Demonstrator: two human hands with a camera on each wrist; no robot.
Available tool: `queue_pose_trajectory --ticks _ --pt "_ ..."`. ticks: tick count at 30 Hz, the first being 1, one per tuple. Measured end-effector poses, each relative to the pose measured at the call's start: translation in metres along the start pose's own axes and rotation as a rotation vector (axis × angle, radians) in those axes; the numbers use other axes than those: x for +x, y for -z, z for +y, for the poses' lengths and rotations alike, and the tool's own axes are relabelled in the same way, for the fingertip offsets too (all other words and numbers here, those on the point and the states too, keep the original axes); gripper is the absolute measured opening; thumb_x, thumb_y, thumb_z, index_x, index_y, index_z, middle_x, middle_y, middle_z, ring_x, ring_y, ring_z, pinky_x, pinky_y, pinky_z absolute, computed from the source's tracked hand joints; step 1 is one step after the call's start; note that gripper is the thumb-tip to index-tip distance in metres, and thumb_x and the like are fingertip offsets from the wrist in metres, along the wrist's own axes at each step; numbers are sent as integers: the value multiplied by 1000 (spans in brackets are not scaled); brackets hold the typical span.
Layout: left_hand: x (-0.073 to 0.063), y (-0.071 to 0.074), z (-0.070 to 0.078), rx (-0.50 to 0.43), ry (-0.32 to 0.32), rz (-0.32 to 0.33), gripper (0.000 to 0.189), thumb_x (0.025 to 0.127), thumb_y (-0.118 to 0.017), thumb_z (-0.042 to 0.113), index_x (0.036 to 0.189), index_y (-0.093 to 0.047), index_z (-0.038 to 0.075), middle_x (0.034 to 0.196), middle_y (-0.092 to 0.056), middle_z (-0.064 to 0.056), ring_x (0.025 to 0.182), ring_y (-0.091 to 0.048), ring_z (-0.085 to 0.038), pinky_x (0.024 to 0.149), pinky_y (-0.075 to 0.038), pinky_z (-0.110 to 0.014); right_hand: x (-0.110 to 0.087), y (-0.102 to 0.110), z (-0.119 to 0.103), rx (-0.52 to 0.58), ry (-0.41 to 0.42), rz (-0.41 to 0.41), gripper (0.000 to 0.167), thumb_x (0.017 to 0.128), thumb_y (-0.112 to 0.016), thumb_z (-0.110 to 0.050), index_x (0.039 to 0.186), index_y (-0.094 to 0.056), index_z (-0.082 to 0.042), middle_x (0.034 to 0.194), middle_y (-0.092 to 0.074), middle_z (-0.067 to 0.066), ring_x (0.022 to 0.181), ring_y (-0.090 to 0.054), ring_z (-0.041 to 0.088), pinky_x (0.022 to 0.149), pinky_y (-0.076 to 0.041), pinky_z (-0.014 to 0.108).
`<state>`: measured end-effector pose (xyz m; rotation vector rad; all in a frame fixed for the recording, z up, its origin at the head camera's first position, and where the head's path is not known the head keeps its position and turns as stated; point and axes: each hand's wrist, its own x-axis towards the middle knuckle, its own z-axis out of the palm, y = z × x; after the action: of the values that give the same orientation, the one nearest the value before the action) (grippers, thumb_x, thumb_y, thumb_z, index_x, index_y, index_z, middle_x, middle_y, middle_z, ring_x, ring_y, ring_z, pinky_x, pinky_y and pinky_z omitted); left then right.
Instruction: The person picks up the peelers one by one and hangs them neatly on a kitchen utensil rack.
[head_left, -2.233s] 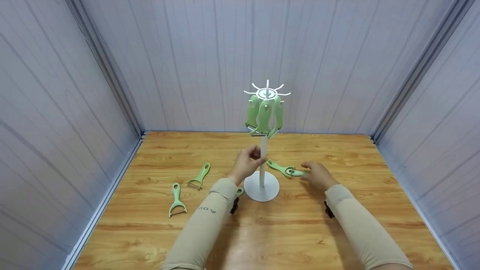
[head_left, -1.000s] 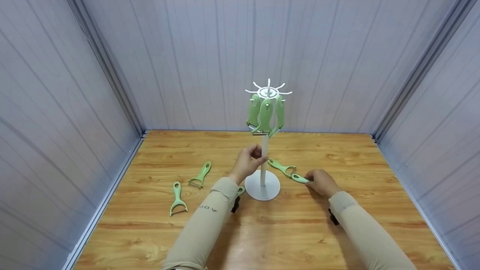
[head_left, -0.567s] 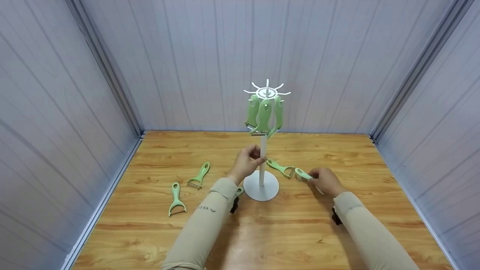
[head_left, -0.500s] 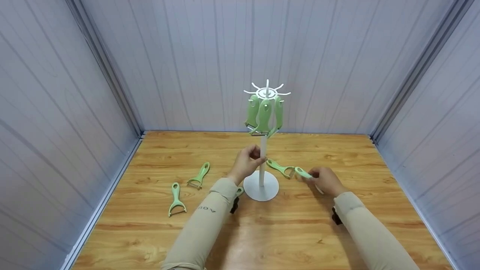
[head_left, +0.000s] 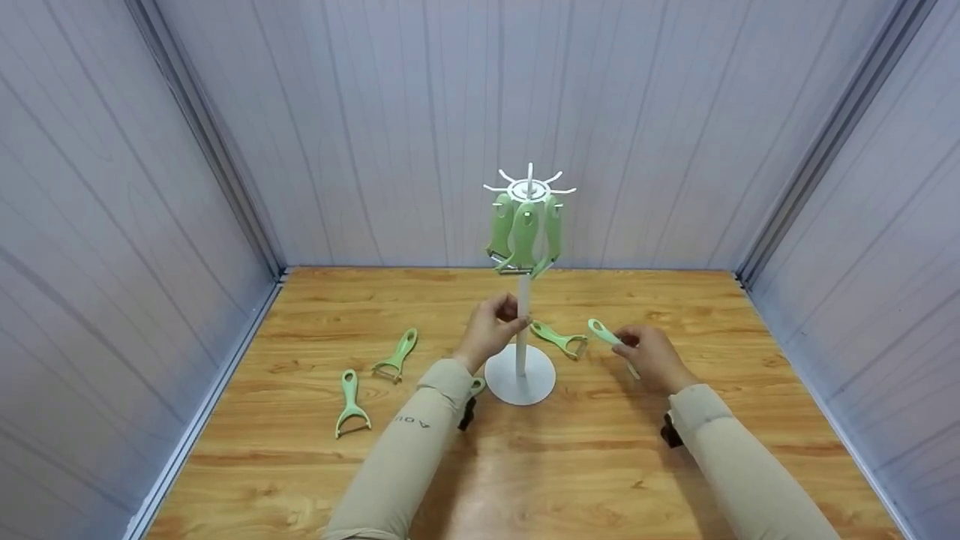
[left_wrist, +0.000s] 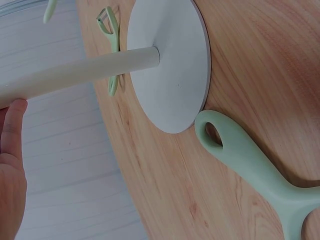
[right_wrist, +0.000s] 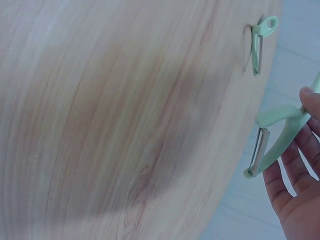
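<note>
My left hand [head_left: 489, 330] pinches the pole [head_left: 523, 337] of a white stand with a round base [head_left: 517, 388]. Green peelers [head_left: 524, 238] hang from hooks on its near side. In my right hand [head_left: 651, 355] is a pale green peeler [head_left: 601, 332], pinched by the handle with its hanging hole pointing up and away. The right wrist view shows that peeler's blade end [right_wrist: 261, 150] lifted clear, pointing toward the table. Another peeler [head_left: 559, 340] lies just right of the pole. One more peeler [left_wrist: 250, 160] lies against the base, mostly hidden under my left wrist in the head view.
Two green peelers, one nearer [head_left: 351, 405] and one farther [head_left: 396, 355], lie on the wooden table [head_left: 555, 480] left of my left arm. Bare white hooks [head_left: 555, 178] stick out around the stand's far side. Panel walls [head_left: 390, 135] enclose the table at the back and both sides.
My right hand has taken hold of the peeler beside the one right of the pole, drawn it rightward and raised it, tilting the handle end up. The left hand stays on the pole.
</note>
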<state>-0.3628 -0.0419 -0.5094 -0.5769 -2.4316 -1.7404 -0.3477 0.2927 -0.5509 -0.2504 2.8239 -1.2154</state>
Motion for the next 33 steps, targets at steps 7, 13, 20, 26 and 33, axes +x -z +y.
queue_pose_trajectory --ticks 7,13,20,26,33 --pt "-1 1 0 -6 10 -12 9 100 -76 4 105 -70 -1 98 -73 -13 89 -66 -14 82 -58 -28 -4 0 -5 3 35 62 26 108 -68 -13 131 -73 0 113 -75 15 97 -67 25 79 -55 36" --pt "0 1 -1 -8 2 -5 10 99 -78 4 103 -70 -1 96 -73 -12 88 -65 -14 81 -57 -27 -7 -1 -10 22 32 101 26 108 -69 -15 129 -73 -1 113 -73 14 97 -65 23 77 -54 31" --pt "0 0 -1 -25 11 -4 10 99 -77 3 103 -69 -1 95 -71 -11 86 -64 -13 78 -55 -25 -9 1 -19 33 84 153 24 106 -72 -13 126 -74 0 110 -74 14 96 -66 23 74 -54 25" --pt "0 0 -1 -35 4 -2 10 99 -78 3 103 -69 -2 94 -71 -12 85 -64 -13 77 -54 -25 -9 1 -28 19 133 209 22 104 -75 -11 123 -76 0 107 -75 14 96 -67 23 80 -54 23" --pt "0 0 -1 -20 2 0 11 99 -78 4 102 -69 -1 93 -70 -9 85 -63 -12 77 -55 -25 -10 1 -40 57 130 243 24 102 -77 -11 124 -77 -1 108 -75 15 97 -68 25 78 -54 20"
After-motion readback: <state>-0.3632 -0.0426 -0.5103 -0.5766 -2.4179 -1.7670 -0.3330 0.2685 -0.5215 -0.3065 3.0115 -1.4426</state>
